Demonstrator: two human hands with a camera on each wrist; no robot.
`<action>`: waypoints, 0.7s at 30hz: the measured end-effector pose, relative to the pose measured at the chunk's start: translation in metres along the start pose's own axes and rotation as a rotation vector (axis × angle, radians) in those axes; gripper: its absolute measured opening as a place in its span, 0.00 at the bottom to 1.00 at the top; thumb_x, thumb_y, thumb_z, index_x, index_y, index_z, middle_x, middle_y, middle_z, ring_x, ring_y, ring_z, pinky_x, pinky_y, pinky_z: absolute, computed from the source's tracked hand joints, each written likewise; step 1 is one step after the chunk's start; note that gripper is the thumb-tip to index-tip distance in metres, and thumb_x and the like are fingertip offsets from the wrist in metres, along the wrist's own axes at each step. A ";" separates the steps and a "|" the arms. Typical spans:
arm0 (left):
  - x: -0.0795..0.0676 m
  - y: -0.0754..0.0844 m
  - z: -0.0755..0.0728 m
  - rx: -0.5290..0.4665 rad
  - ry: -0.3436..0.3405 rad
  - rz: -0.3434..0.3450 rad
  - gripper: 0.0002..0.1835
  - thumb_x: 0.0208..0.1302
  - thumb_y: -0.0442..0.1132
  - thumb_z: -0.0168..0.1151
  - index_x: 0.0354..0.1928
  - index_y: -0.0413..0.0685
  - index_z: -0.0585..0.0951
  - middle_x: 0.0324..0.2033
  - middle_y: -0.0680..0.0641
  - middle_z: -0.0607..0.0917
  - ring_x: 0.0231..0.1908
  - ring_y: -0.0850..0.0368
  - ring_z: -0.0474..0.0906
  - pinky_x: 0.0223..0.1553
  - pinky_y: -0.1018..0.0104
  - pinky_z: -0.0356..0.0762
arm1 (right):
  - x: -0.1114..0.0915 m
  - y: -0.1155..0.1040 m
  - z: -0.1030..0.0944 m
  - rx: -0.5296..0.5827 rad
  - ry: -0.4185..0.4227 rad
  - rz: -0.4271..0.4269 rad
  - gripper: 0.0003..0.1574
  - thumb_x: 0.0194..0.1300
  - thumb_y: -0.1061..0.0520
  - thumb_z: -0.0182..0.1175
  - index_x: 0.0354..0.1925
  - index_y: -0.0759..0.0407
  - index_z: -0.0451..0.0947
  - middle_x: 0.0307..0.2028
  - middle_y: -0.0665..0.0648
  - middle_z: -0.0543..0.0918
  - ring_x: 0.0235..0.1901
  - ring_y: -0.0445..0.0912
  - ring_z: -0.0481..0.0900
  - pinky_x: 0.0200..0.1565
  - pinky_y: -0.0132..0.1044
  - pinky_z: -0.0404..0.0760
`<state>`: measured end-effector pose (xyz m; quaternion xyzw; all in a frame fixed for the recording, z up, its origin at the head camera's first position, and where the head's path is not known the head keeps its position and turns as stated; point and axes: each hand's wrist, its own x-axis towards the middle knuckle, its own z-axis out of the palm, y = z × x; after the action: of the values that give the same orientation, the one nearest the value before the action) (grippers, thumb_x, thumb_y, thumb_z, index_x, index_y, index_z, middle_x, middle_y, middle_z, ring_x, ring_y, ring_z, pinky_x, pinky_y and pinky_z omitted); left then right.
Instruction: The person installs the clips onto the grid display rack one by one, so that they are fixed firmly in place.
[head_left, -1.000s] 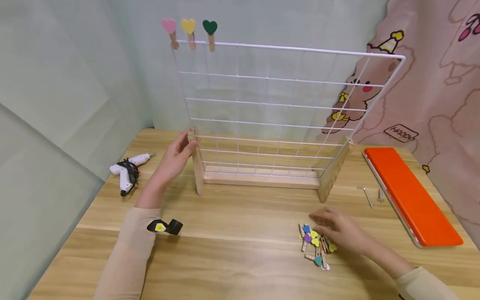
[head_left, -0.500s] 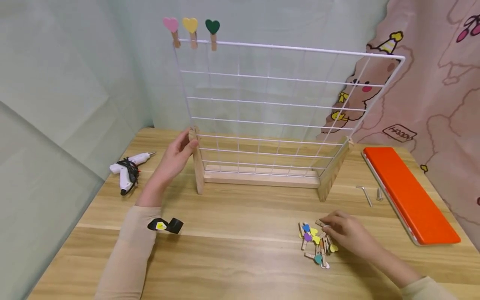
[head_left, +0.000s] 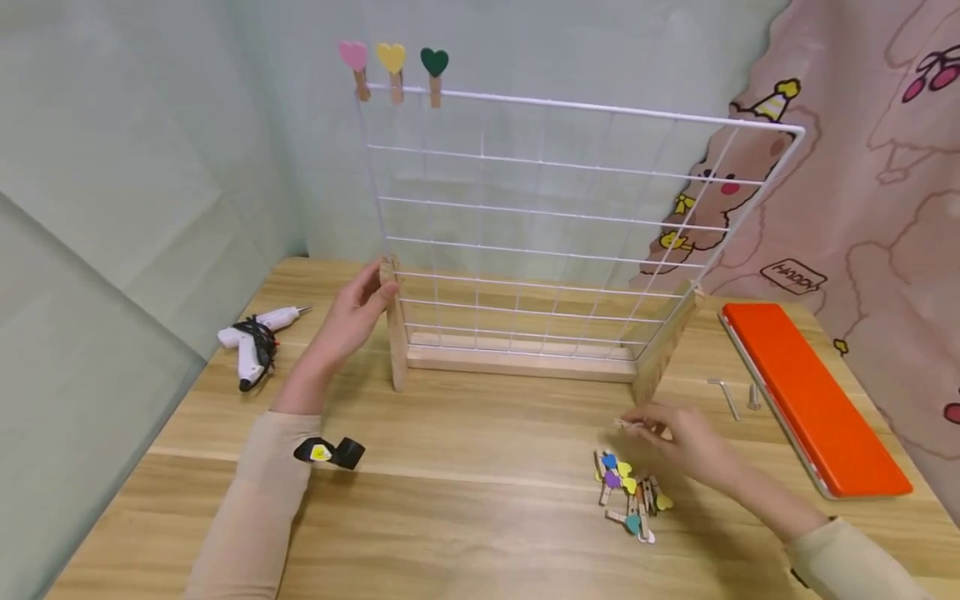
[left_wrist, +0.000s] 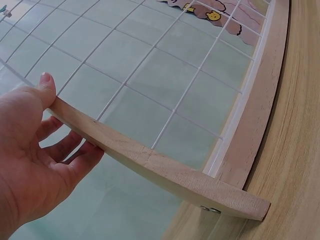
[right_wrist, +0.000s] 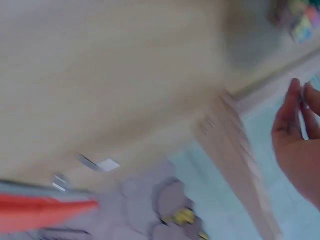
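My left hand [head_left: 352, 317] grips the top of the left wooden side post [head_left: 397, 350] of a stand, thumb on the near side and fingers behind. The stand bears an upright white wire grid [head_left: 549, 102]. Clipped along its top bar are heart clothespins: one pink [head_left: 353, 56], one yellow [head_left: 391, 58] and one dark green [head_left: 434, 62]. Between thumb and fingertips, my right hand [head_left: 686, 442] pinches a small wooden clothespin [head_left: 627, 423]; its heart cannot be made out. Just below that hand lies a pile of heart clothespins [head_left: 632, 524]. The right wrist view is blurred.
A white glue gun [head_left: 251, 354] with its cord wound round it lies at the left. To the right are a hex key [head_left: 727, 398], a bolt [head_left: 753, 397] and a long orange case [head_left: 813, 400]. A curtain hangs behind the table.
My right hand has picked a clothespin from the pile and moved it slightly up and left, towards the stand. My left hand keeps its grip on the post.
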<state>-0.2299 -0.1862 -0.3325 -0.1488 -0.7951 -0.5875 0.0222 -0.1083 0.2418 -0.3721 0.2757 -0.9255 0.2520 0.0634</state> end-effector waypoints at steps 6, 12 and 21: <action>0.000 -0.002 0.000 -0.003 0.002 0.019 0.33 0.62 0.52 0.46 0.66 0.49 0.52 0.57 0.39 0.66 0.57 0.49 0.61 0.57 0.54 0.58 | 0.063 -0.033 -0.038 0.008 0.162 -0.290 0.16 0.47 0.69 0.62 0.38 0.59 0.80 0.31 0.50 0.78 0.22 0.34 0.67 0.21 0.22 0.65; -0.004 -0.005 0.003 -0.012 -0.009 -0.023 0.34 0.61 0.53 0.47 0.66 0.50 0.50 0.60 0.39 0.61 0.60 0.49 0.57 0.58 0.54 0.56 | 0.127 -0.091 -0.082 0.012 0.326 -0.456 0.18 0.45 0.68 0.65 0.38 0.59 0.79 0.27 0.49 0.80 0.25 0.36 0.68 0.27 0.24 0.65; 0.000 -0.003 0.001 -0.020 0.011 0.013 0.32 0.61 0.52 0.47 0.65 0.51 0.54 0.58 0.41 0.66 0.57 0.52 0.61 0.56 0.55 0.59 | 0.212 -0.167 -0.140 0.128 0.357 -0.492 0.10 0.54 0.61 0.60 0.37 0.61 0.80 0.31 0.51 0.80 0.31 0.37 0.71 0.32 0.26 0.68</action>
<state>-0.2303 -0.1860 -0.3358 -0.1509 -0.7881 -0.5960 0.0286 -0.1987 0.0900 -0.1250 0.4464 -0.7874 0.3315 0.2663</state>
